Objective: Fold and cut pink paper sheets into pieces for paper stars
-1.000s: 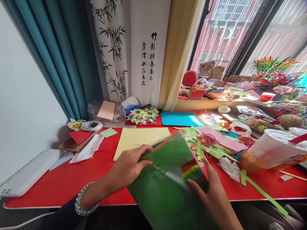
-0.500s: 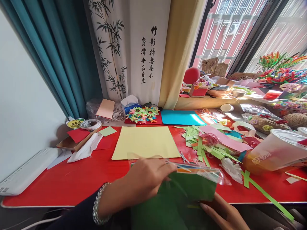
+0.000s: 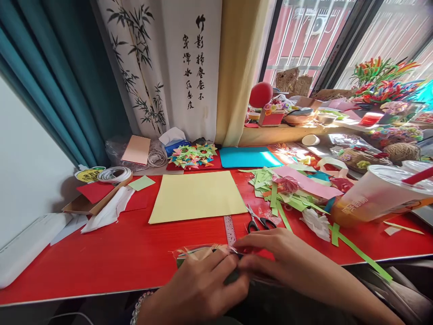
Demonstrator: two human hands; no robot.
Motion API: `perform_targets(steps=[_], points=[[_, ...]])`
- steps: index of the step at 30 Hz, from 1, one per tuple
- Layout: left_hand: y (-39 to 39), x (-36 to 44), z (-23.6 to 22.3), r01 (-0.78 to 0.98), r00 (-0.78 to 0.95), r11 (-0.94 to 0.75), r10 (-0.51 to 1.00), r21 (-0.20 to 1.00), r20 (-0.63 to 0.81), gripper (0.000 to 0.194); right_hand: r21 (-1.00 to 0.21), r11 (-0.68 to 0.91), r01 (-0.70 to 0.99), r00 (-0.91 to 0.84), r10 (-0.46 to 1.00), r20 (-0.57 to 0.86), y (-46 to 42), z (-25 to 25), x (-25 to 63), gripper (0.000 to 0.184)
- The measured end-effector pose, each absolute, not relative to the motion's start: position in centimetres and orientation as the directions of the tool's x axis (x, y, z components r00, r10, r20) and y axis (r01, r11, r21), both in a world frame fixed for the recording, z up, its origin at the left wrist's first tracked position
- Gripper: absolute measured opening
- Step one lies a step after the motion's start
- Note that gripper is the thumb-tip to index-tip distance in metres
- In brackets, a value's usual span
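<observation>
My left hand and my right hand meet at the front edge of the red table. Between them is a clear plastic bag with coloured paper in it; a dark green edge shows at its left. Fingers of both hands are closed on the bag's upper part, and my hands cover most of it. Just beyond my right hand lie scissors with black handles, beside a clear ruler. A pale yellow stack of paper lies flat past the ruler.
Green paper strips and pink paper are heaped at right, near a drink cup. Blue paper and a folded-paper ring lie at the back. A cardboard tray and a white box-like object are at left.
My right hand has come up beside my left onto the bag. The large green sheet has mostly gone from view. The bag sits lower, showing the scissors and ruler. The view has shifted.
</observation>
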State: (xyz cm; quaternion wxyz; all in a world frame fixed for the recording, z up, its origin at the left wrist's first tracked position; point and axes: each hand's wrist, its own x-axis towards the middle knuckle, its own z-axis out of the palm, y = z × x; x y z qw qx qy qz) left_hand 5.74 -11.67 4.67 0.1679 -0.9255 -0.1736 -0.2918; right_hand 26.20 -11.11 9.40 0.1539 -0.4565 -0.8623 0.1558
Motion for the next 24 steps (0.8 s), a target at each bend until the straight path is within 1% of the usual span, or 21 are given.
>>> perform_targets(steps=[2,3,4,5,6,7,8,10,11,13,15,18,24], points=[[-11.5,5.6,4.0,0.448,0.744,-0.872,0.241,-0.198,0.624,0.016,-0.388,0.590,0.708,-0.576,0.801,0.165,-12.0,8.8,26.4,0.053],[-11.5,5.6,3.8,0.455,0.738,-0.866,0.238,-0.206,0.631,0.018,-0.351,0.617,0.704,-0.587,0.784,0.202,-12.6,8.5,26.6,0.064],[-11.6,5.7,3.6,0.466,0.735,-0.856,0.233,-0.224,0.637,0.021,-0.309,0.639,0.705,-0.593,0.769,0.238,-13.0,8.3,26.8,0.064],[-11.8,5.9,3.4,0.488,0.727,-0.837,0.232,-0.247,0.646,0.023,-0.277,0.647,0.710,-0.594,0.762,0.257,-13.2,8.1,26.8,0.053],[-12.1,6.2,3.2,0.525,0.699,-0.810,0.236,-0.260,0.675,0.026,-0.272,0.638,0.721,-0.586,0.770,0.253,-13.2,8.1,26.9,0.039],[-12.5,6.6,2.8,0.574,0.652,-0.777,0.245,-0.256,0.717,0.029,-0.296,0.611,0.734,-0.569,0.792,0.222,-13.0,8.2,26.8,0.028],[-13.0,7.0,2.4,0.628,0.594,-0.743,0.264,-0.233,0.760,0.032,-0.347,0.568,0.746,-0.549,0.820,0.163,-12.6,8.4,26.7,0.024],[-13.9,7.8,1.4,0.710,0.458,-0.689,0.295,-0.145,0.839,0.037,-0.454,0.460,0.763,-0.506,0.862,0.023,-11.4,8.9,26.5,0.026],[-14.3,8.1,0.9,0.730,0.399,-0.677,0.306,-0.097,0.864,0.039,-0.489,0.415,0.767,-0.490,0.871,-0.030,-10.7,9.1,26.3,0.026],[-14.9,8.5,-0.1,0.741,0.337,-0.670,0.324,-0.037,0.884,0.038,-0.526,0.365,0.768,-0.471,0.879,-0.078,-9.6,9.4,26.0,0.027],[-15.3,8.5,-0.9,0.743,0.307,-0.670,0.331,-0.007,0.892,0.033,-0.546,0.355,0.759,-0.477,0.873,-0.096,-8.9,9.6,25.6,0.027],[-15.6,8.2,-1.3,0.740,0.290,-0.672,0.320,0.000,0.902,0.026,-0.565,0.357,0.744,-0.505,0.854,-0.126,-8.5,10.0,25.0,0.027],[-15.5,8.0,-1.4,0.733,0.339,-0.676,0.266,-0.076,0.902,0.024,-0.542,0.370,0.755,-0.531,0.829,-0.174,-8.4,10.4,24.6,0.026]])
